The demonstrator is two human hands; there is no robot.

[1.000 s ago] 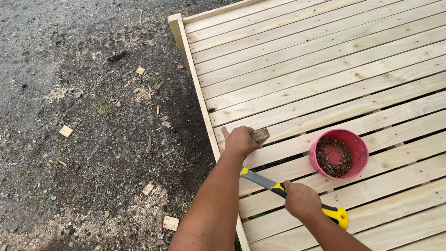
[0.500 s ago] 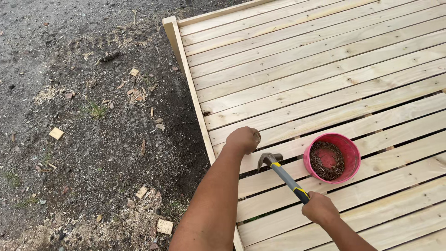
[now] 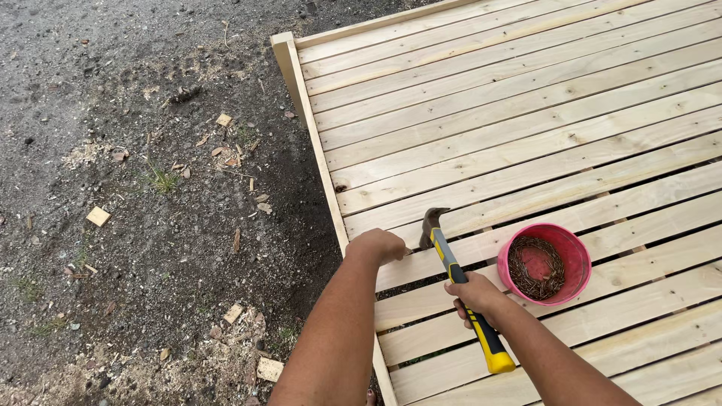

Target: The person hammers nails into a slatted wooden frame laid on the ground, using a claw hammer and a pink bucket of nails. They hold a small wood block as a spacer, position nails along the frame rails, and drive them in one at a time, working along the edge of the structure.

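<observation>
Outdoors, dark gravelly ground [image 3: 135, 225] fills the left half of the scene, strewn with wood chips, sawdust and a few small wood offcuts [image 3: 98, 216]. On the right lies a platform of pale wooden slats [image 3: 511, 113], running left to right with narrow gaps between them and nailed to a side rail [image 3: 312, 135] along the left edge.

At the near left of the platform, the person's left hand [image 3: 378, 246] rests on a slat close to the rail, curled into a loose fist with fingertips pinched together at the board; whatever it pinches is too small to make out. Just to its right, the right hand [image 3: 474, 295] is wrapped tightly around the middle of a hammer's handle. The hammer [image 3: 455, 274] has a black and yellow grip, its yellow end pointing toward the near edge, and its dark metal head [image 3: 432, 219] sits just beyond and right of the left hand, above the slat. I cannot tell whether the head touches the wood.

To the right of the hammer, a round pink bowl [image 3: 575, 256] stands on the slats, holding a heap of dark rusty nails [image 3: 535, 269]. It sits near the right hand without touching it. Both forearms reach in from the near edge.
</observation>
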